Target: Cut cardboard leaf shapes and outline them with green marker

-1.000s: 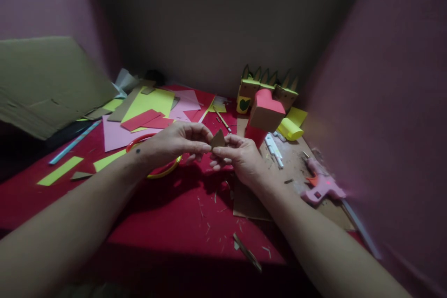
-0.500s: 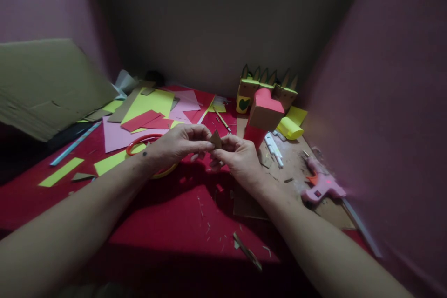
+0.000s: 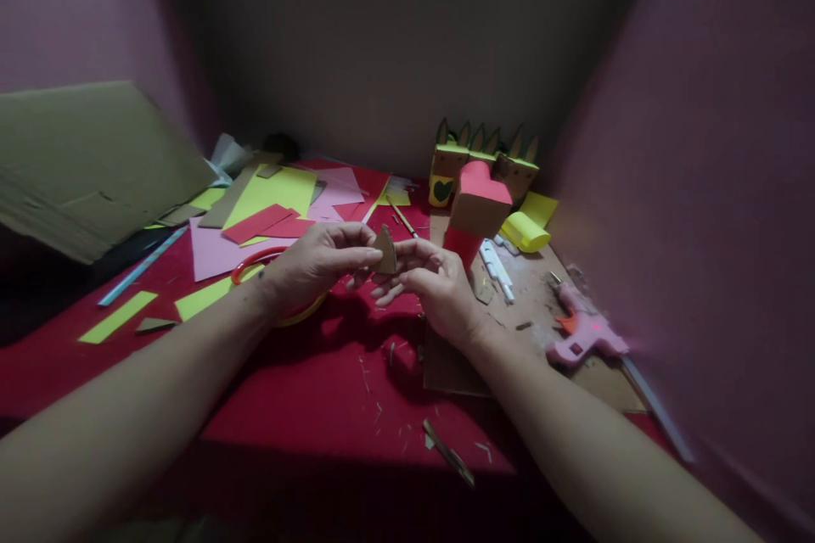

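Note:
Between thumb and fingers, my left hand (image 3: 324, 259) pinches a small pointed piece of cardboard (image 3: 385, 253) above the red table cover (image 3: 306, 407). My right hand (image 3: 442, 280) is just beside the piece, its fingers apart, with the fingertips close to or touching the cardboard's right edge. Below my left wrist lie red-and-yellow scissors (image 3: 255, 259), partly hidden by the forearm. Behind my right hand stands a red and brown cardboard form (image 3: 480, 208).
A pink glue gun (image 3: 589, 331) lies at the right on a cardboard sheet (image 3: 455, 369). Yellow-topped boxes with spikes (image 3: 452, 157) stand at the back. Coloured paper (image 3: 273, 195) spreads over the left, near a large cardboard panel (image 3: 95, 165). A pencil (image 3: 402, 216) lies farther back.
The right fingers have loosened from the cardboard piece and spread. The piece has shifted slightly left and turned, showing more of its face, still in my left hand.

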`<state>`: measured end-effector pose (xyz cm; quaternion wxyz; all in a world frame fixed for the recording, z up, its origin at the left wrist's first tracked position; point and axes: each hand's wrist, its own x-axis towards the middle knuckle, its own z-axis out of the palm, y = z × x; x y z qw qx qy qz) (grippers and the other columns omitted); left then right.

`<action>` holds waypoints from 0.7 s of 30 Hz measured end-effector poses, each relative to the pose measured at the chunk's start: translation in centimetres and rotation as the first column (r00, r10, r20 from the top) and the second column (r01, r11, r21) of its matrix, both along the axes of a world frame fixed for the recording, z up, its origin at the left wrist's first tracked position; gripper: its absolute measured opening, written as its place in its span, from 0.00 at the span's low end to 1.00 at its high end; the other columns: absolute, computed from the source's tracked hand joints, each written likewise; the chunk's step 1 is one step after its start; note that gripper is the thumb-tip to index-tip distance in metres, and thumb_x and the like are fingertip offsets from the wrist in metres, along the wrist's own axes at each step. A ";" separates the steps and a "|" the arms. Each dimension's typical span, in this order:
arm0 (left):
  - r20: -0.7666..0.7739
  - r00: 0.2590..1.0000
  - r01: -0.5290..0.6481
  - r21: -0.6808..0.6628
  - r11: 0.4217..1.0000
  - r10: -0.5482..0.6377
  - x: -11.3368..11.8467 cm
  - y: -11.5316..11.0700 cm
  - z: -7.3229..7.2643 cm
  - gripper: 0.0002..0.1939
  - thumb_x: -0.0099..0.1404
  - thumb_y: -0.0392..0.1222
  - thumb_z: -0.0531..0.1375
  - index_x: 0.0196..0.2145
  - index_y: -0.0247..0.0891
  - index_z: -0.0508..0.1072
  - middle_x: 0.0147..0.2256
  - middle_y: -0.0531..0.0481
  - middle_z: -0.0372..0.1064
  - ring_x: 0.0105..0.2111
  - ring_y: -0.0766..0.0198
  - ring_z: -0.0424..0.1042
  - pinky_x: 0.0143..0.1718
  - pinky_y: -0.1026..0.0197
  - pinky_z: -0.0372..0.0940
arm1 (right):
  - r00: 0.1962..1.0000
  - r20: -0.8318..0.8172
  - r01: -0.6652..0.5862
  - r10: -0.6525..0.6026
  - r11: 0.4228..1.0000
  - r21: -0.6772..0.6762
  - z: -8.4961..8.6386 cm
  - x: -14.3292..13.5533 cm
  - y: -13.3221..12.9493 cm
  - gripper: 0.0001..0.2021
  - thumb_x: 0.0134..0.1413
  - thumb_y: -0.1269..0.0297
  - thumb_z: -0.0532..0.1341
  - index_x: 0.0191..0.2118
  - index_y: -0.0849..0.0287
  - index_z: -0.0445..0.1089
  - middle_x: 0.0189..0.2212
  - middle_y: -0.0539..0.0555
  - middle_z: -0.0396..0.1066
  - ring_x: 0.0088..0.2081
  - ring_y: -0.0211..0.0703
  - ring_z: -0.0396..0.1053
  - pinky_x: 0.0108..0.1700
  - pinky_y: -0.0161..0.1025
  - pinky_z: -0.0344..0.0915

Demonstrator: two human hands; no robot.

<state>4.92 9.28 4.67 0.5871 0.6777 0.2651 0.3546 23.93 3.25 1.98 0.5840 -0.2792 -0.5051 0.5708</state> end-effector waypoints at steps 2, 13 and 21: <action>0.007 1.000 -0.003 -0.041 0.999 0.003 0.1 -0.1 -0.2 0.09 0.60 0.44 0.72 0.30 0.39 0.79 0.24 0.54 0.72 0.22 0.70 0.66 0.23 0.68 0.62 | 0.999 -0.038 -0.023 0.022 1.000 -0.016 -0.4 0.1 0.3 0.14 0.41 0.69 0.66 0.39 0.58 0.78 0.28 0.50 0.83 0.25 0.45 0.82 0.30 0.43 0.83; -0.028 1.000 -0.009 -0.232 0.973 0.002 0.8 -0.2 -0.6 0.12 0.58 0.46 0.73 0.28 0.38 0.78 0.20 0.54 0.68 0.19 0.70 0.63 0.17 0.70 0.57 | 0.999 -0.031 -0.044 0.039 0.986 -0.163 -0.4 0.2 0.4 0.16 0.51 0.57 0.69 0.43 0.56 0.71 0.23 0.49 0.82 0.22 0.49 0.82 0.27 0.42 0.82; -0.077 0.997 -0.013 -0.271 0.962 -0.008 0.6 0.1 -1.1 0.11 0.57 0.45 0.74 0.28 0.39 0.77 0.19 0.53 0.70 0.16 0.69 0.63 0.14 0.70 0.57 | 0.997 0.079 0.011 0.007 0.974 -0.227 0.2 0.2 -0.1 0.28 0.42 0.56 0.81 0.46 0.53 0.69 0.23 0.45 0.82 0.23 0.45 0.81 0.27 0.39 0.81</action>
